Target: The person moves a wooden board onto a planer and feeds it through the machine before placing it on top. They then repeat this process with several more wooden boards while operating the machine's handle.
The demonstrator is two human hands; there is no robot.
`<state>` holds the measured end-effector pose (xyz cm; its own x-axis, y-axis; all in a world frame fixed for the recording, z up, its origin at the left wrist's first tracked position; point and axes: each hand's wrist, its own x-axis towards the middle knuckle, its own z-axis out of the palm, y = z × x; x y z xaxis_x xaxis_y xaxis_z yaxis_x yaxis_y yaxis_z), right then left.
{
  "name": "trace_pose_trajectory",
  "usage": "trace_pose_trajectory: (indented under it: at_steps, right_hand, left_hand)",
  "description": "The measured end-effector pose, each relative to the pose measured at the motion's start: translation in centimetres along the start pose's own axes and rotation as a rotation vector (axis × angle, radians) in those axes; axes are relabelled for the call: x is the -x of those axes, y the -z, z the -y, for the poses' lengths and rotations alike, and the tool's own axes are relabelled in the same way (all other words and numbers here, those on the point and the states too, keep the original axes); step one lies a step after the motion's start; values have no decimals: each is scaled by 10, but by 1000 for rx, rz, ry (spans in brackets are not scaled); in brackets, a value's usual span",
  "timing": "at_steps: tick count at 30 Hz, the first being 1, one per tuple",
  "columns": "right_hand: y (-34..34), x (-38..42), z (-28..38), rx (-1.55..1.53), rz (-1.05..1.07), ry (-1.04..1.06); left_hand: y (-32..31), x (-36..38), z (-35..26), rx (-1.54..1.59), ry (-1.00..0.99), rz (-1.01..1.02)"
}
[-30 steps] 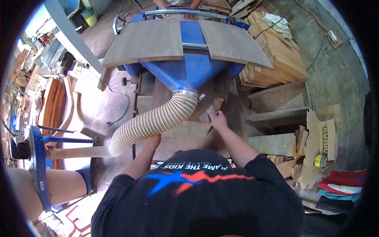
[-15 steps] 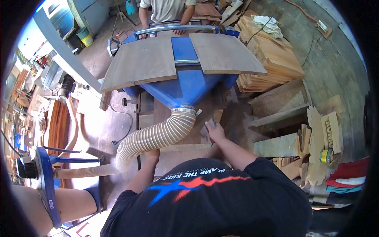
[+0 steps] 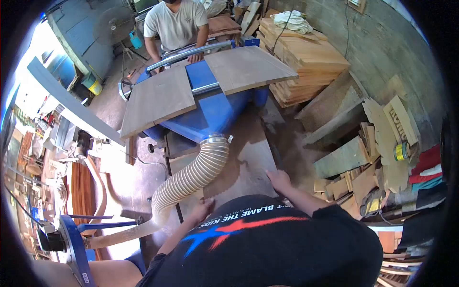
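Observation:
A wide wooden board (image 3: 256, 160) lies low in front of me, partly under the blue machine (image 3: 215, 112) and its ribbed hose (image 3: 191, 174). At the board's near left edge is my left hand (image 3: 203, 209), its fingers closed round the edge. My right hand (image 3: 278, 182) grips the right edge, the fingers partly hidden. Two more boards rest on top of the machine, one on the left (image 3: 160, 103) and one on the right (image 3: 248, 67), with a blue gap between them.
Across the machine stands a person (image 3: 176, 24), hands near its chrome bar. Stacked boards (image 3: 303, 57) with a white cloth are at the back right. Wood scraps (image 3: 344, 189) lie to the right. A blue dust collector (image 3: 74, 244) stands at the left, joined to the hose.
The view has turned and shifted. The low board now shows more fully between my hands. My left hand has come out from behind the hose, and my right hand is at the board's edge.

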<state>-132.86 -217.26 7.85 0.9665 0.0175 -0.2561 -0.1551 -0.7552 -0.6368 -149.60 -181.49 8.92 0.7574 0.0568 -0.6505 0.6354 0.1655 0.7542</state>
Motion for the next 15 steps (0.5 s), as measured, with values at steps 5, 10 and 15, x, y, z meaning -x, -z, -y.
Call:
trace_pose_trajectory:
  at_steps: [5, 10, 15]
  right_hand:
    - [26, 75, -29, -90, -152, -136]
    - [36, 126, -75, -234, -251, -351]
    - [33, 144, -146, -330, -468, -586]
  left_hand:
    - [-49, 28, -62, -619, -79, -95]
    - [-80, -17, -77, -855, -338, 102]
    - [-145, -52, -111, -902, -478, 336]
